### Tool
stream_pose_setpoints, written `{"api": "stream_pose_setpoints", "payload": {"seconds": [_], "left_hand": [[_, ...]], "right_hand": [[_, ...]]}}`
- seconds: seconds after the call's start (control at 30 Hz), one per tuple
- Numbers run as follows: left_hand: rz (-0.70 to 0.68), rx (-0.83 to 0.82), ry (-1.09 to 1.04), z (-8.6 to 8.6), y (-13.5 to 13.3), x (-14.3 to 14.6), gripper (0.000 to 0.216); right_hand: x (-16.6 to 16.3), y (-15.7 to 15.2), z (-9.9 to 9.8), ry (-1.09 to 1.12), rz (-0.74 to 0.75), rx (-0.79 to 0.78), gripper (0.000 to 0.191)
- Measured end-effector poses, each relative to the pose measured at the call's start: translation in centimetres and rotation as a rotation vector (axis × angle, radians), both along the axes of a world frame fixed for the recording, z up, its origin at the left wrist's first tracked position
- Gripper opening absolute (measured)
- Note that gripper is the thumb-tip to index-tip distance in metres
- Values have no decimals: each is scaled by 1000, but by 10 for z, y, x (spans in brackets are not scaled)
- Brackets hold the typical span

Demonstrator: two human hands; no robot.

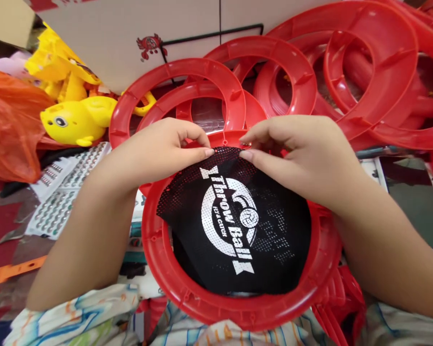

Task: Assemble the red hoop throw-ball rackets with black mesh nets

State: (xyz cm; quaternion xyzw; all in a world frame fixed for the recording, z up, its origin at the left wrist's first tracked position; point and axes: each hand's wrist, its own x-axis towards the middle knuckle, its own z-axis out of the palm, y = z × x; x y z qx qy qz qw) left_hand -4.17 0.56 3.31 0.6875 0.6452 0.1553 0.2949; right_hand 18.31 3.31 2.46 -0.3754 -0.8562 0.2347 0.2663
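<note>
A red plastic ring [159, 259] lies on my lap, low in the middle of the head view. A black mesh net [274, 240] printed with a white "Throw Ball" logo is stretched across it. My left hand [162, 149] pinches the net's far edge at the top of the ring, thumb and fingers closed on the mesh. My right hand [296, 154] pinches the same edge just to the right, its fingertips almost touching the left hand's.
Several more red rings [299, 72] are piled behind and to the right. Yellow plastic toys [75, 120] and an orange plastic bag [10, 125] sit at the left. A cardboard box [130, 33] stands behind. Blister sheets [57, 202] lie on the floor at left.
</note>
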Motion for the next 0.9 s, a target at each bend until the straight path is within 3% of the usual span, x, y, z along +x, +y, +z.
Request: {"api": "stream_pose_setpoints", "payload": {"seconds": [0.13,0.37,0.8,0.9], "left_hand": [[-11,-37,21,0,-1,0,23],[14,-129,34,1,-2,1,25],[13,-158,79,7,-3,6,25],[20,-158,86,8,-4,7,25]], "right_hand": [[-1,6,0,279,-46,-265,9],[9,7,6,574,18,-390,18],[26,15,12,631,31,-413,16],[29,16,13,583,38,-340,14]]}}
